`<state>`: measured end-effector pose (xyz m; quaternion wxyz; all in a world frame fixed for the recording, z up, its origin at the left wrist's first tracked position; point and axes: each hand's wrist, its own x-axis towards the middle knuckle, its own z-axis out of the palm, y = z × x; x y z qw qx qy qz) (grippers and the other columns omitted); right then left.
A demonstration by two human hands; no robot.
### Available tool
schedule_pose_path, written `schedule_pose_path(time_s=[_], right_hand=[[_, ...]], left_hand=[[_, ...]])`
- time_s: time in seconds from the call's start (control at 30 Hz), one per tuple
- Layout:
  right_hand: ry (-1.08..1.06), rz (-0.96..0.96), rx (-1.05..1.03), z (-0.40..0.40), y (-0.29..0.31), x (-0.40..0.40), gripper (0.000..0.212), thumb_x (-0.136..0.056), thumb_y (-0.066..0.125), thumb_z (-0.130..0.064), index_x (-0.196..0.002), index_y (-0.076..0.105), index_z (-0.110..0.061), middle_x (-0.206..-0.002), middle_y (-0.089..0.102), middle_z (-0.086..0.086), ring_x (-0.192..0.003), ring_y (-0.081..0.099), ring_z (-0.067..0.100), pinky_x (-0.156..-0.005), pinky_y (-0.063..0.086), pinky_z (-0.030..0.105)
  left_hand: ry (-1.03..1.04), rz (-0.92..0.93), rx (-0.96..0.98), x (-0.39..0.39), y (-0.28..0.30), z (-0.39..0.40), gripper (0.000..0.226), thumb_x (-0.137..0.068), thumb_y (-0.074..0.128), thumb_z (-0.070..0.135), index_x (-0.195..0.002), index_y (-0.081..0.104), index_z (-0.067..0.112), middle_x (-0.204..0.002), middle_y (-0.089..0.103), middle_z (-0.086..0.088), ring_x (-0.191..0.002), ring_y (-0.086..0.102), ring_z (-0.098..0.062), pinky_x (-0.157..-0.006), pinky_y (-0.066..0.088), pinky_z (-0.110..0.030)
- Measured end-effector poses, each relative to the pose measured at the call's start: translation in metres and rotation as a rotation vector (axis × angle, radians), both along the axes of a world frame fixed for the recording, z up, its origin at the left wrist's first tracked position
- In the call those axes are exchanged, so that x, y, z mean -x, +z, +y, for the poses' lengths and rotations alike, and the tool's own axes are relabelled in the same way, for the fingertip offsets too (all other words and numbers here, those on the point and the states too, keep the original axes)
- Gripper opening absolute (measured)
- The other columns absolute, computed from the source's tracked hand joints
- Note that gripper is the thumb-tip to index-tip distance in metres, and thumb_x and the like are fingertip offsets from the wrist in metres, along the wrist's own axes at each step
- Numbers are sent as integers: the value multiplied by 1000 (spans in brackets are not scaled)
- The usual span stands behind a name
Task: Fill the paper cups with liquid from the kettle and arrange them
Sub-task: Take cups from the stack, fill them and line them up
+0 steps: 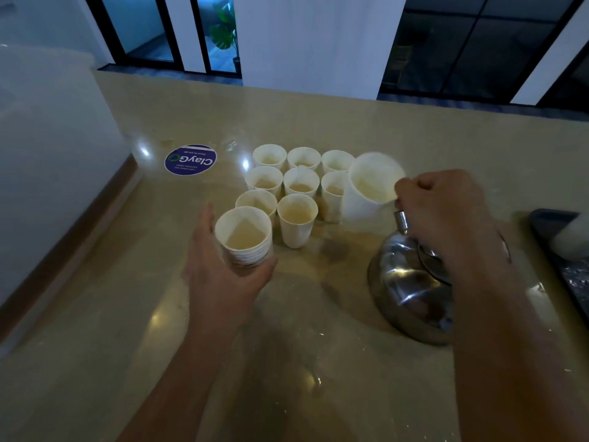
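The cluster of filled cups (288,181) sits mid-counter (127,314), my stack of cups (243,237) before it, kettle (411,288) toward the right edge, sticker (190,160) left of the cluster.

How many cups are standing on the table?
8. Three in the back row, three in the middle row, two in front. The raised cup may hide more; hand-held ones aren't counted.

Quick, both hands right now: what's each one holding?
Left hand: grips a stack of paper cups.
Right hand: pinches a single paper cup by its rim.
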<state>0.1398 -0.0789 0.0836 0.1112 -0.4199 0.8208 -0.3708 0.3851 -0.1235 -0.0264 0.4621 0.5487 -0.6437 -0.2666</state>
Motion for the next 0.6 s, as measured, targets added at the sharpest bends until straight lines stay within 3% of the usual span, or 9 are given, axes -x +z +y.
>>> schedule_pose_path(time_s=[0.03,0.1,0.17,0.23,0.33,0.4,0.47,0.6], right_hand=[[0,-9,-67,-2,-8,0,34,-90,57,-27,-76,71,0,-66,66,21,-62,66,33,-55,50,31],[19,-51,-149,-7,-27,-2,29,-92,55,-25,-82,70,-3,-65,68,16,-58,69,28,-57,58,36],[34,-99,-203,-14,-47,-5,26,-94,53,-22,-84,68,-4,-59,68,12,-47,67,22,-52,59,34],[47,-138,-236,-20,-64,-8,25,-94,51,-18,-81,66,-2,-52,67,10,-43,66,23,-44,54,29],[40,-191,-244,-28,-78,-8,24,-92,50,-16,-80,64,-1,-50,66,11,-44,67,26,-45,56,32],[35,-229,-241,-32,-81,-7,22,-92,50,-15,-82,64,-1,-57,68,14,-48,69,27,-54,62,41],[31,-244,-254,-35,-81,-6,20,-94,50,-15,-87,63,-1,-63,69,14,-50,70,26,-56,63,40],[39,-256,-270,-42,-78,-7,21,-97,48,-13,-86,62,0,-62,70,16,-50,70,25,-47,54,28]], left_hand=[[49,-35,86,1,5,6,100,-67,86,37,-147,29,24,-145,43,0,-134,42,-19,-111,36,-51],[71,-22,290,5,15,22,79,-73,73,37,-140,37,15,-140,45,-9,-130,43,-28,-108,36,-46],[-62,55,389,13,23,39,59,-78,65,29,-130,47,7,-127,52,0,-116,52,-19,-97,42,-32],[-272,142,233,27,25,55,48,-80,59,27,-127,53,17,-116,56,22,-103,57,-7,-87,44,-18],[-493,83,-204,55,9,61,48,-86,59,30,-127,47,51,-119,58,28,-108,58,-1,-87,52,-20],[-510,-8,-376,73,-11,49,57,-92,62,27,-140,39,47,-136,52,25,-117,55,-2,-97,53,-32],[-500,-54,-459,89,-23,35,62,-95,63,30,-149,34,38,-144,49,17,-123,55,-8,-103,51,-38],[-512,12,-443,106,-30,21,57,-95,63,37,-145,36,40,-132,52,25,-118,59,-6,-100,51,-32]])
